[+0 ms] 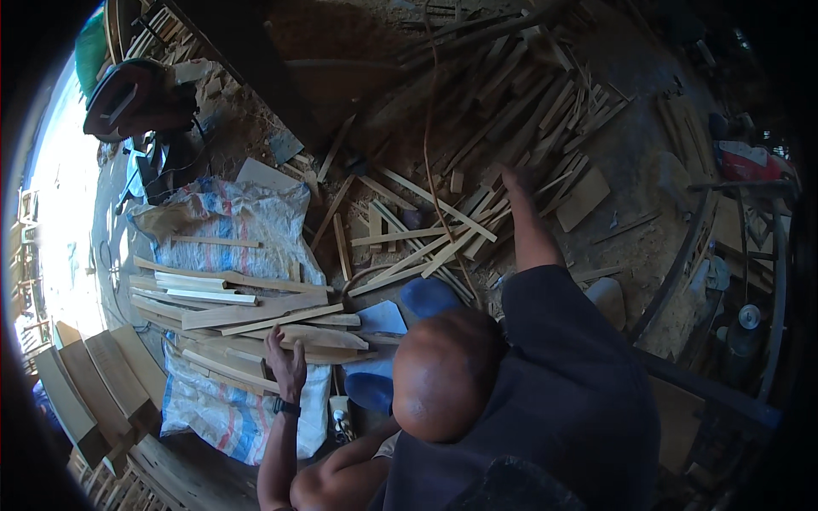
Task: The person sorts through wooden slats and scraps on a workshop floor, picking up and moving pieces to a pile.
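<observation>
left hand point(287, 364): grip flat, fingers apart, on slats point(247, 319) over sack point(230, 221) | right hand point(515, 179): reaches into strip pile point(443, 226), grip state cannot tell

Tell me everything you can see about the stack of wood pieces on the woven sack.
The stack of pale flat wood slats and offcuts lies loosely crisscrossed on a white woven plastic sack with blue and red stripes spread on the ground. Pieces vary in length; some look freshly cut, others darker. The left hand, a black watch at its wrist, rests on the stack's near edge.
</observation>
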The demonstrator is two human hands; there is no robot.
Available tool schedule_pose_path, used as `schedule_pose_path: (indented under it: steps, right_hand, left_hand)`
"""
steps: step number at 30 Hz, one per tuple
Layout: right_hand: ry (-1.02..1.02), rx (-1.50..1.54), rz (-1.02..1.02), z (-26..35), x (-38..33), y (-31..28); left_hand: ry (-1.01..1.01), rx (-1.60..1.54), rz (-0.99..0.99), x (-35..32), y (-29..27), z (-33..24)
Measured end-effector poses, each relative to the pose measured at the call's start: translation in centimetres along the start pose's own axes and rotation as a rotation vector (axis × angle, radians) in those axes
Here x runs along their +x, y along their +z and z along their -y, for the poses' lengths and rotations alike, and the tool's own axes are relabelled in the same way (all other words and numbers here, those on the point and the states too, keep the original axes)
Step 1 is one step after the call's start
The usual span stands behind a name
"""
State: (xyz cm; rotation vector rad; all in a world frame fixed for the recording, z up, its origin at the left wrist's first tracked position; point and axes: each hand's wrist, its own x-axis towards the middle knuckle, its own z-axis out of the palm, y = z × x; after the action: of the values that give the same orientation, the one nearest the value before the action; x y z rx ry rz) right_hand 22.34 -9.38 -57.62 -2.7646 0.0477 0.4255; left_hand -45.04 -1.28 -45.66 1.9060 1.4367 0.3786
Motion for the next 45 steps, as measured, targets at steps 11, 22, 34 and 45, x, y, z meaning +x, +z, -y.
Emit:
schedule_pose_path:
  steps: [11,22,34,45]
  right_hand:
    - [-0.867,-0.263,0.126,0.8,-9.4,-1.8]
    - [-1.657,-0.851,0.636,1.3,-16.7,-3.3]
    - [-1.526,-0.565,0.401,-2.6,-6.7,-10.7]
    - [-1.030,-0.045,0.127,-7.6,-10.4,-13.2]
  left_hand:
    - [0.936,0.243,0.252,11.1,21.5,-20.7]
    - [1.065,0.598,0.278,13.0,21.5,-20.3]
    - [0.921,0.411,0.389,12.3,20.0,-19.7]
    - [0.668,0.498,0.327,11.0,20.7,-13.1]
